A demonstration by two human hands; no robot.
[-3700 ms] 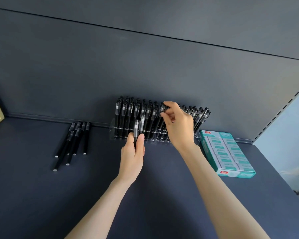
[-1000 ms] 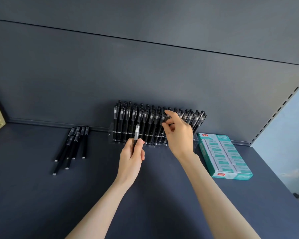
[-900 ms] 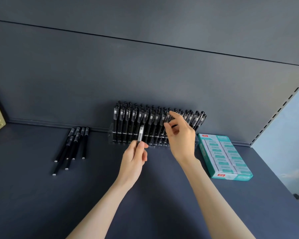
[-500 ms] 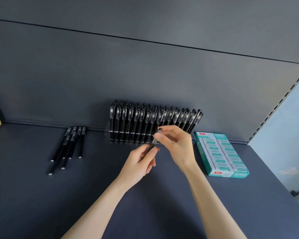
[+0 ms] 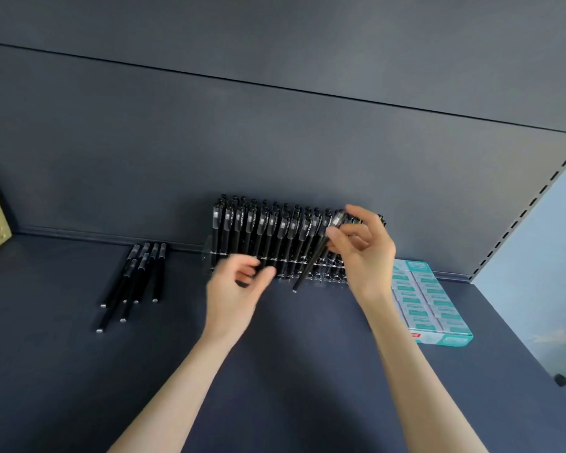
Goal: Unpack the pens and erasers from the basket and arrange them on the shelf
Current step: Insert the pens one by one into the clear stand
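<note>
The right hand (image 5: 360, 253) pinches one black pen (image 5: 312, 258) by its top, and the pen slants down below the fingers. The left hand (image 5: 234, 291) has loosely bent fingers, apart, holding nothing. Behind all the fingers, a clear rack (image 5: 209, 256) holds rows of standing pens (image 5: 258, 227). Right of the right fingers lies a green eraser box (image 5: 428, 302). Left of the left fingers, loose pens (image 5: 134, 279) lie on the shelf (image 5: 307, 387).

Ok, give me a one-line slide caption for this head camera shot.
Right hand pinches a slim black pen before the clear rack of black pens; left hand empty.
</note>
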